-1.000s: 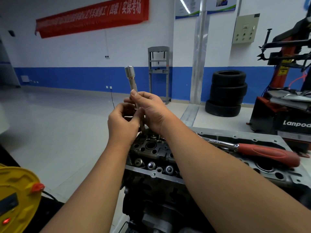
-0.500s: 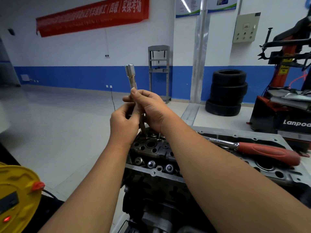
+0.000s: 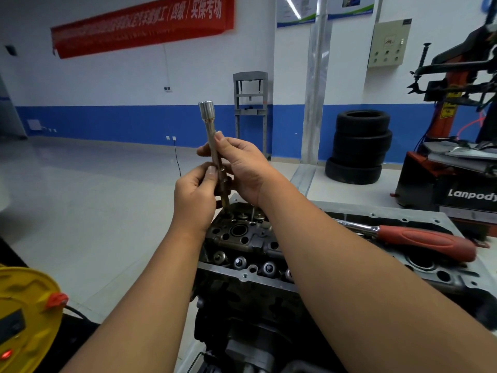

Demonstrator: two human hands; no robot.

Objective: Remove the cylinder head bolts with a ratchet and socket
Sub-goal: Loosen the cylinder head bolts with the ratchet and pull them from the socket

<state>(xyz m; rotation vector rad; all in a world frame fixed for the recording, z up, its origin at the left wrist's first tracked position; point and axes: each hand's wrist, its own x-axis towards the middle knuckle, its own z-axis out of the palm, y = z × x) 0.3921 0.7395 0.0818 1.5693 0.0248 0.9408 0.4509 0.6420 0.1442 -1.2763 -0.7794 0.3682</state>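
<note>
Cylinder head (image 3: 242, 238) sits at 6 o'clock below my hands; its open top holds valve springs and retainers in the recesses, plus dark bores.

Extension bar (image 3: 213, 146) is at frame centre, above the head's far-left corner. Long axis near vertical, leaning slightly to 11 o'clock; the knurled wide end points up at 12, the lower end points down into the head, the tip hidden in shadow.

Right hand (image 3: 242, 168): fingers curled around the mid-shaft, thumb lying up along it. Left hand (image 3: 195, 195): thumb and fingertips pinch the bar lower down, at a dark collar.

Ratchet (image 3: 419, 238), red handle, lies on the head at 3 o'clock, untouched, well apart from both hands.
</note>
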